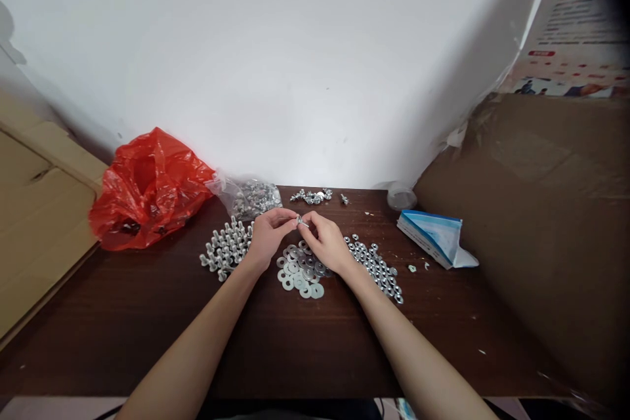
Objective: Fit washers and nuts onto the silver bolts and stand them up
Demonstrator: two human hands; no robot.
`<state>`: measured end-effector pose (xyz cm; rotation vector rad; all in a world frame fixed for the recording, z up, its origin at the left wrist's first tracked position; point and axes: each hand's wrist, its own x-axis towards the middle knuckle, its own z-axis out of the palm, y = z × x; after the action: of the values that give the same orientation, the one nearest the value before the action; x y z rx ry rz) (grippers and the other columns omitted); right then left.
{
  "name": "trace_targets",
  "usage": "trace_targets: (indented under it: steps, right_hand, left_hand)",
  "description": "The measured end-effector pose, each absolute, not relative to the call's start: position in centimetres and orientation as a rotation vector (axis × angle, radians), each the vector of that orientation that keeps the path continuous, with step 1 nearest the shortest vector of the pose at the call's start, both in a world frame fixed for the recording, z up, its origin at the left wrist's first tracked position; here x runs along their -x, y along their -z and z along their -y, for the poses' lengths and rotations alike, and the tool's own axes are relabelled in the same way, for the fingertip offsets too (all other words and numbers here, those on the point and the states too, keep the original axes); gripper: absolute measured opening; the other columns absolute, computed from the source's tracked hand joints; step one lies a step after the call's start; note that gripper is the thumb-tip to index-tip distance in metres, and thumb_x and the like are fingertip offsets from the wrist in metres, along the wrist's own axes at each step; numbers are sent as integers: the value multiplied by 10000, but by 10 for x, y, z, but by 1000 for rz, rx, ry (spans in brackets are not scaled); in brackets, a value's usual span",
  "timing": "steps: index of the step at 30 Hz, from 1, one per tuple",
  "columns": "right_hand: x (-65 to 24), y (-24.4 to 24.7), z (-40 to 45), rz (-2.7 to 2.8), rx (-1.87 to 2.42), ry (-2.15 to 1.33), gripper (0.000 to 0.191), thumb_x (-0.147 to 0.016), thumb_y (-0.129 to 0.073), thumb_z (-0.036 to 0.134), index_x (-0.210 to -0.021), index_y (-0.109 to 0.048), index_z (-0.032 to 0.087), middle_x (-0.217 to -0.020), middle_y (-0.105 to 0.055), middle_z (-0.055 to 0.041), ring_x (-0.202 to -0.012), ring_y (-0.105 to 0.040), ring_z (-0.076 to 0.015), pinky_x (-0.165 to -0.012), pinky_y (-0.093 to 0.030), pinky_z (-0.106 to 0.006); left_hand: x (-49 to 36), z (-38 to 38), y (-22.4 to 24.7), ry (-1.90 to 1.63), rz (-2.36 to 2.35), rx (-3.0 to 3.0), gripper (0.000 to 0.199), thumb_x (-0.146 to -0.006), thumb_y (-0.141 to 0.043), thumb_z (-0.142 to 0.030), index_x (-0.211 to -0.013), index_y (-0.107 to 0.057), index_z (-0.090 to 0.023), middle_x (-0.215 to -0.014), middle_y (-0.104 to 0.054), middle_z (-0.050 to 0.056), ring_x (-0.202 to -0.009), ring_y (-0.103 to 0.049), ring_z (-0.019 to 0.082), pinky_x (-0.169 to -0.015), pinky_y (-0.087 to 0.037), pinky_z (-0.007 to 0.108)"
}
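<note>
Here, both hands (296, 235) pinch a small metal piece (301, 221) near a clear bag (254, 198) full of metal hardware (263, 195).

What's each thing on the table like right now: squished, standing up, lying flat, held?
Red plastic bag: crumpled
Clear plastic bag: filled with metal parts
Bolts: mostly standing, bunched together
Washers: flat, overlapping
Nuts: loose, spread out
Left hand: pinching a small metal piece
Right hand: pinching it too
</note>
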<state>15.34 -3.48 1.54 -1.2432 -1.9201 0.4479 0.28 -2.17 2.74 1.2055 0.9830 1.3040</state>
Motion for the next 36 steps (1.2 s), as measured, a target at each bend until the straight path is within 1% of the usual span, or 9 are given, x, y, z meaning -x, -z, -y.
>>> trace_targets:
  steps: [5,8,11,15,22,26,29,32,36]
  right_hand:
    - [-154,-16,35,1937,1249,-433,166,-926,-418,318,-848,-521,213,-734,-588,3,-651,-537,-152,-632,-387,-256]
    - [-155,-16,34,1926,1244,-404,135,-908,-441,296,-843,-525,213,-750,-589,0,-669,-540,-155,-651,-391,-258]
    - [-155,-17,34,1910,1247,-380,110,-892,-462,280,-836,-530,214,-763,-588,1,-667,-533,-154,-649,-390,-257]
    - [-155,-17,35,1920,1227,-382,116,-887,-466,275,-830,-547,214,-738,-578,3,-653,-525,-152,-640,-392,-255]
    - [-155,-18,34,1910,1252,-390,118,-879,-475,272,-845,-571,212,-766,-597,-3,-658,-533,-153,-624,-387,-253]
    - [-155,-18,35,1907,1246,-394,126,-883,-470,278,-831,-565,214,-760,-601,-3,-671,-544,-155,-648,-397,-257]
    - [-155,-17,35,1907,1237,-388,125,-880,-474,281,-812,-554,213,-752,-602,-2,-675,-549,-157,-658,-402,-259]
    - [-155,-17,35,1909,1243,-388,118,-876,-479,280,-823,-560,212,-752,-601,-2,-665,-547,-155,-643,-399,-256]
    - [-155,-18,35,1913,1244,-388,114,-873,-479,273,-831,-565,212,-759,-603,-6,-673,-549,-158,-645,-398,-258]
  left_hand:
    - [-3,22,-29,-1257,-942,-1215,232,-597,-764,-238,-791,-695,-132,-855,-710,59,-835,-640,163,-866,-487,319]
    - [-5,22,-29,-1284,-947,-1211,235,-629,-746,-283,-807,-701,-136,-904,-704,65,-861,-628,168,-831,-502,306]
    - [-6,22,-29,-1284,-1018,-1200,258,-653,-730,-340,-810,-702,-136,-854,-692,53,-761,-607,143,-720,-509,276]
    - [-7,23,-30,-1235,-1067,-1265,251,-660,-718,-355,-779,-710,-135,-748,-674,33,-624,-544,108,-625,-463,244]
    - [-6,24,-30,-1231,-1009,-1315,184,-640,-702,-236,-806,-715,-157,-742,-680,25,-658,-568,121,-676,-459,250]
    - [-7,23,-28,-1264,-1046,-1294,235,-660,-708,-288,-856,-712,-160,-793,-686,31,-642,-561,112,-660,-463,246]
    - [-8,23,-28,-1249,-1077,-1300,237,-661,-711,-324,-820,-717,-149,-776,-685,38,-623,-547,113,-627,-455,244]
    - [-7,23,-29,-1231,-1071,-1312,203,-657,-706,-295,-797,-720,-148,-764,-687,35,-637,-558,118,-643,-456,245]
    - [-8,23,-28,-1249,-1049,-1283,202,-647,-702,-251,-826,-716,-158,-800,-694,28,-647,-570,111,-655,-464,241]
